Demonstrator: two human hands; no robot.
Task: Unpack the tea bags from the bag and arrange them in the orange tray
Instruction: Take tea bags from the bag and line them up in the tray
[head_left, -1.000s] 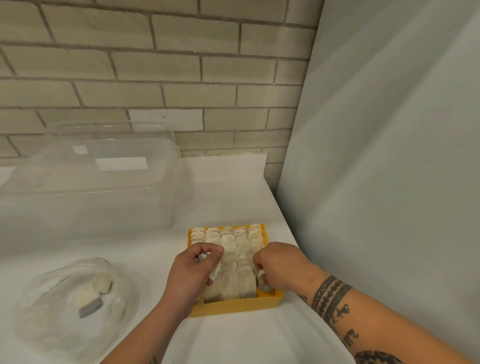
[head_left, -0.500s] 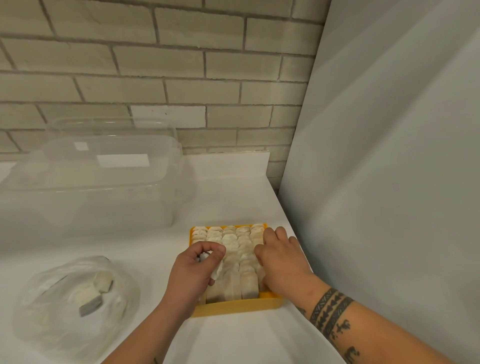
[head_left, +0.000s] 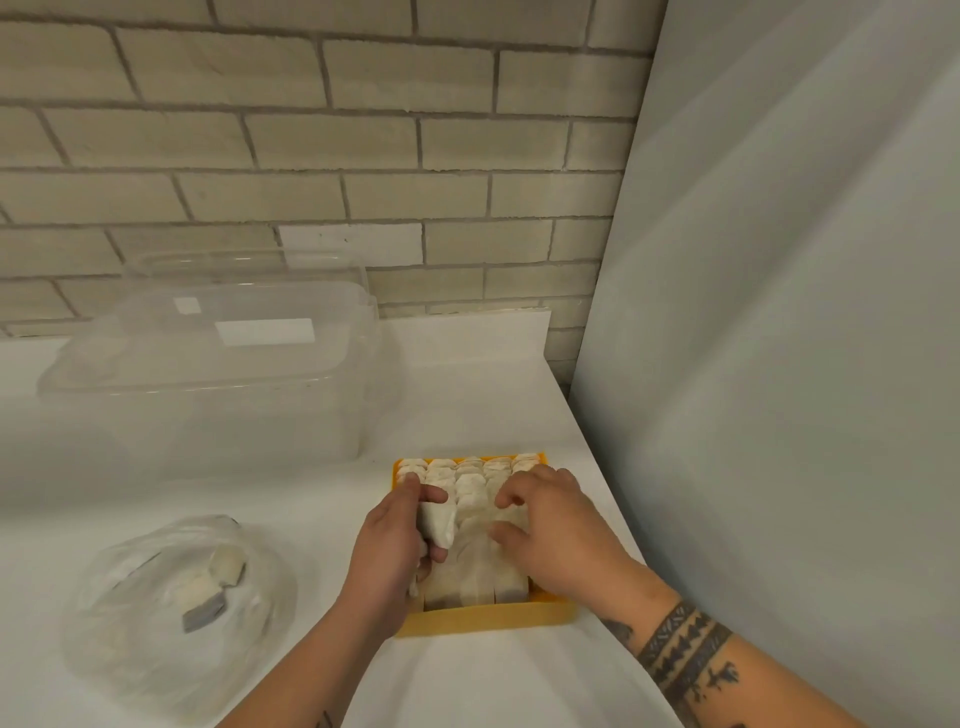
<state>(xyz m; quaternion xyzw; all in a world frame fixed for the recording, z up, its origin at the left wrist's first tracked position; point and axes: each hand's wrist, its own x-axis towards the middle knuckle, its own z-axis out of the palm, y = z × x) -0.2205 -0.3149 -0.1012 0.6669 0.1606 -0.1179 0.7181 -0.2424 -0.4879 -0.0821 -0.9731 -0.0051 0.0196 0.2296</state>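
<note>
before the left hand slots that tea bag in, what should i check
1. Tea bag gripped by the left hand: ok.
2. Right hand resting on the packed rows: ok.
3. Free gap for the bag: cannot tell, the hands cover that part.
4. Orange tray flat on the counter: ok.
5. Plastic bag emptied: not ok, leftover tea bags lie inside.
</note>
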